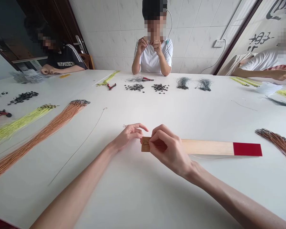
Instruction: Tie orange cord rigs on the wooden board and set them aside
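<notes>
My right hand (168, 149) is closed over the near end of a flat wooden slat (207, 147), which has a red band at its far end and lies flat on the table. My left hand (130, 135) sits just to the left with its fingers curled, its fingertips almost at the slat's end. Whether those fingers pinch a fine wire, I cannot tell. A thin loose wire (81, 143) lies on the white table (143, 194) to the left of my left forearm, and a small wire loop (125, 126) shows behind my left fingers.
Long bundles of orange cords (43, 135) and yellow-green cords (16, 124) lie on the left, with more orange cords (280, 143) on the right. Red-handled pliers (111, 86), black rings and wire bundles lie further away. Several co-workers sit around the table.
</notes>
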A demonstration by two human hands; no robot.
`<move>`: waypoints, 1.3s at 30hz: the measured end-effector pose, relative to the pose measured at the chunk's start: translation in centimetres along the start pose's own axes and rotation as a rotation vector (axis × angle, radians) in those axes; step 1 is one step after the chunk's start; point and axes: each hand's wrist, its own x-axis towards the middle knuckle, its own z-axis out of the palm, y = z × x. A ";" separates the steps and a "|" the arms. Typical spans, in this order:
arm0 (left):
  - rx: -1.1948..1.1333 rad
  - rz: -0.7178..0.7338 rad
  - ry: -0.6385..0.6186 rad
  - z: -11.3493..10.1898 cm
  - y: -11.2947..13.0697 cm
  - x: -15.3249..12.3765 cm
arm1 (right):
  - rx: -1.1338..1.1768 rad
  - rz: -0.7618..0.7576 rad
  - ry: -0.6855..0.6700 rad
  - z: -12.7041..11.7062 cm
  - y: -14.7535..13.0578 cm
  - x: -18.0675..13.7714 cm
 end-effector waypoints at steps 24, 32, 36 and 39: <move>0.039 -0.022 0.029 -0.1 -0.2 0.0 | 0.025 -0.053 0.035 -0.5 -1.2 0.2; 0.031 -0.018 0.013 0.0 0.0 0.0 | 0.049 -0.038 0.018 -0.6 -1.3 0.1; 0.036 -0.013 0.011 0.1 0.1 -0.1 | 0.050 -0.039 0.009 -0.6 -1.3 0.1; 0.043 -0.012 0.008 0.1 0.0 -0.1 | 0.051 -0.043 0.011 -0.7 -1.2 0.2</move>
